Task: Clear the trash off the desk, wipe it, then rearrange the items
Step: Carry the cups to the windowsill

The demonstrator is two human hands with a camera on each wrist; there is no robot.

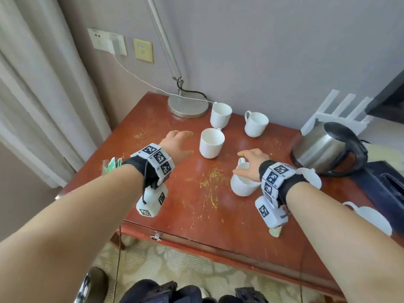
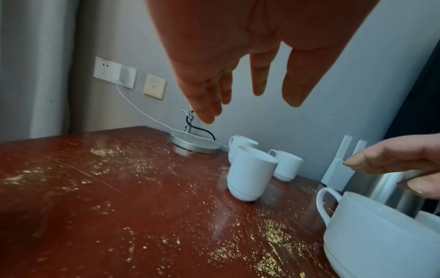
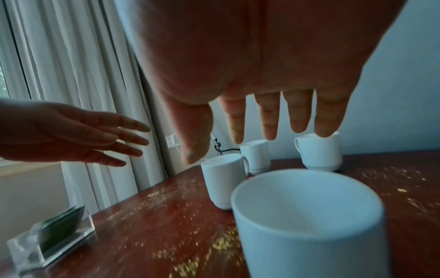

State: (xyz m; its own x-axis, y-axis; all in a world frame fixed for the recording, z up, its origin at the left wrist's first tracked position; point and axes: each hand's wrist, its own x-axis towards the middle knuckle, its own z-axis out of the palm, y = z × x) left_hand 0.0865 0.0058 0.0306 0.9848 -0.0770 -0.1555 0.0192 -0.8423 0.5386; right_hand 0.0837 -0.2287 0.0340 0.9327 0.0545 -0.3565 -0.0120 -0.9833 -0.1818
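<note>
Yellow crumbs [image 1: 213, 174] are scattered over the red-brown desk [image 1: 247, 228], thickest near its middle. Several white mugs stand on it. My left hand [image 1: 183, 142] hovers open above the desk, fingers straight [image 2: 259, 79], just left of an upright mug [image 1: 211, 143]. Nothing is in that hand. My right hand [image 1: 249, 162] is spread directly over a nearer mug [image 1: 240, 186], its straight fingers [image 3: 269, 120] above the rim and its thumb close to the rim. Whether the thumb touches that mug [image 3: 307, 216] I cannot tell. Two more mugs [image 1: 220, 114] [image 1: 255, 123] stand at the back.
A lamp base [image 1: 188, 104] with cables sits at the back. A steel kettle [image 1: 323, 147] and a dark box [image 1: 384, 189] stand at the right, with more white cups [image 1: 369, 217] beside them. A clear holder of green packets [image 1: 111, 165] is at the left edge.
</note>
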